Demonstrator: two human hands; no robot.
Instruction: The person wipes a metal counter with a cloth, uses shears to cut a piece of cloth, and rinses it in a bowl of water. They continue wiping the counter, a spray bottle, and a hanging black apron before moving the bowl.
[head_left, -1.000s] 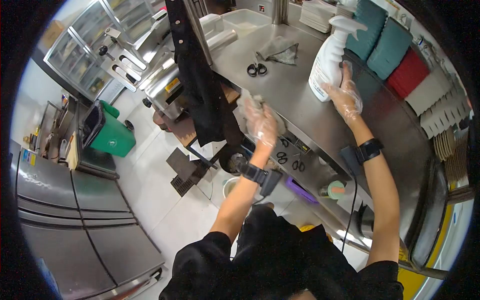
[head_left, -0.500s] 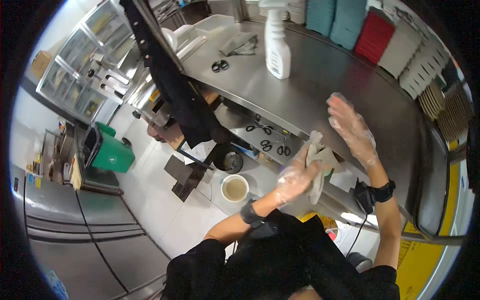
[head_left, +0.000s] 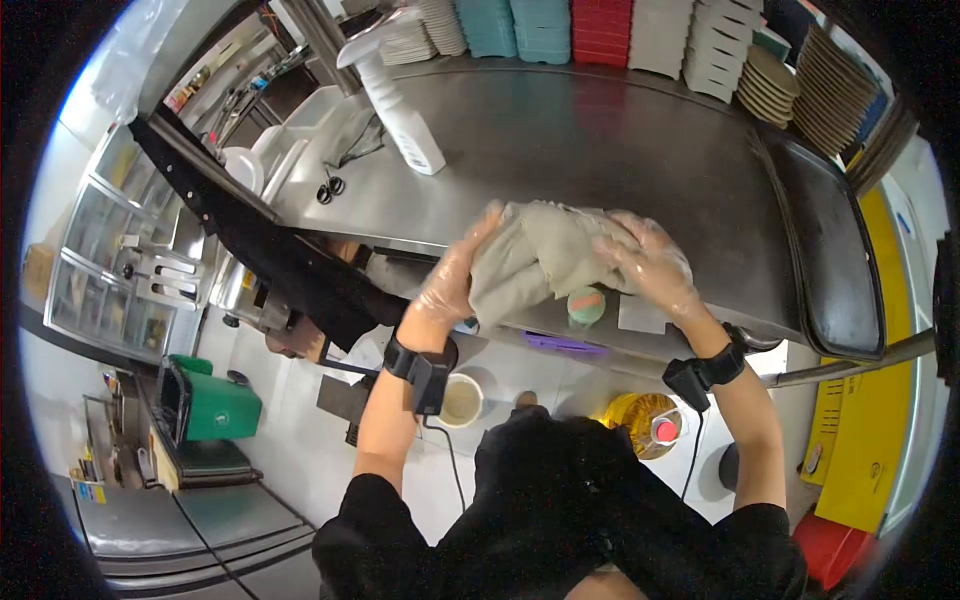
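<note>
A folded beige cloth [head_left: 535, 250] is held between my two hands above the front edge of the steel table [head_left: 560, 130]. My left hand [head_left: 458, 268], in a clear plastic glove, grips its left side. On the other side, my right hand [head_left: 655, 262], gloved the same way, has its fingers closed over the cloth's right part. A white spray bottle [head_left: 402, 118] stands on the table beyond my left hand. Black-handled scissors [head_left: 331, 189] lie to the left of the bottle, near a crumpled dark cloth [head_left: 362, 140].
Stacked teal trays [head_left: 541, 30], red trays [head_left: 601, 30] and brown plates [head_left: 768, 85] line the table's back. A black tray [head_left: 835, 265] lies at the right end. Below are a white bucket [head_left: 462, 400], an oil jug [head_left: 640, 415] and, farther left, a green bin [head_left: 215, 400].
My right hand has come down from above the table onto the cloth. The cloth, bunched in my left hand before, is now spread wider and raised over the table edge. The view has shifted right.
</note>
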